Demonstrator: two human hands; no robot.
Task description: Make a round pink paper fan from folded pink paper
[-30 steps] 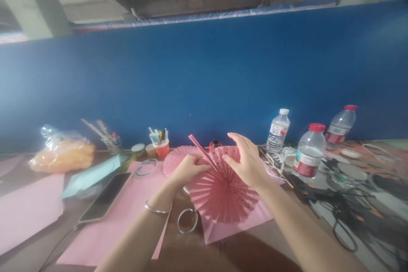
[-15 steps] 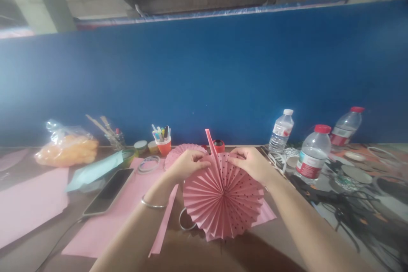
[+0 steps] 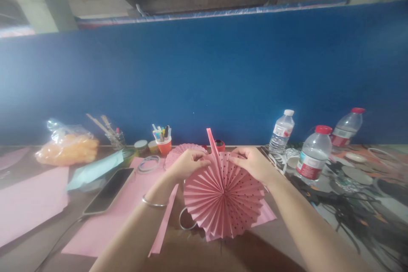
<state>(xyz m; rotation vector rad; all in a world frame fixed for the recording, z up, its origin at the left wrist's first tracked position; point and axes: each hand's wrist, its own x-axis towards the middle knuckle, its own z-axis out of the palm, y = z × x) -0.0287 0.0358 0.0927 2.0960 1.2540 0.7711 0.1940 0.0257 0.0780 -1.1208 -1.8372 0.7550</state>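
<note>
A round pleated paper fan [image 3: 219, 199] in pink faces me, its folds radiating from the centre. Dark dots cover its right half, while the left half is plain. My left hand [image 3: 190, 164] pinches the upper left rim between thumb and fingers. At the upper right rim, my right hand [image 3: 248, 161] is closed on the dotted part the same way. Between the hands a narrow folded pink strip [image 3: 211, 141] sticks up from the fan's top. Behind my left hand lies a second pleated pink disc [image 3: 181, 152], partly hidden.
Left are pink paper sheets [image 3: 95, 233], a phone [image 3: 110, 191], a bag of orange material [image 3: 68, 148] and a cup of pens [image 3: 164, 146]. A tape roll [image 3: 219, 145] sits behind the fan. Right are plastic bottles [image 3: 314, 155] and tangled black cables [image 3: 347, 204]. A blue partition [image 3: 204, 76] closes the back.
Almost nothing differs. Both hands keep their hold on the paper fan, and the view has shifted very slightly.
</note>
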